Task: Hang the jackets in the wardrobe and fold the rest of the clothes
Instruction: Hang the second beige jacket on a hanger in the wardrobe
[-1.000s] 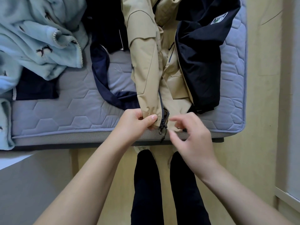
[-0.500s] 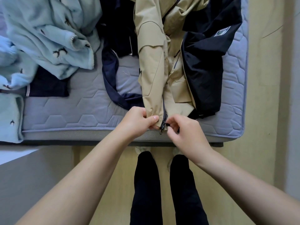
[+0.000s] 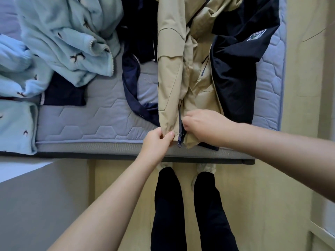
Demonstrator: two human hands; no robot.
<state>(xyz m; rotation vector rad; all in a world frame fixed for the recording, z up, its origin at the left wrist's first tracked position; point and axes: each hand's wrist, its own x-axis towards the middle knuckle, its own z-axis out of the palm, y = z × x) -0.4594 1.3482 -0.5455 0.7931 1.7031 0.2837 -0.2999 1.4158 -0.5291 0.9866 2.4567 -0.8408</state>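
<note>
Left hand pinches the hem of the tan jacket at centre frame; right hand, just right, pinches its zipper, which runs up-frame from both.

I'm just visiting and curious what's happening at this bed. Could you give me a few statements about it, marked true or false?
1. The left hand pinches the tan jacket at its hem. True.
2. The tan jacket hangs on a hanger. False: it lies on the mattress.
3. A black jacket lies beside the tan jacket. True.
4. The right hand rests on the black jacket. False: its fingers curl at the tan jacket's zipper.
</note>
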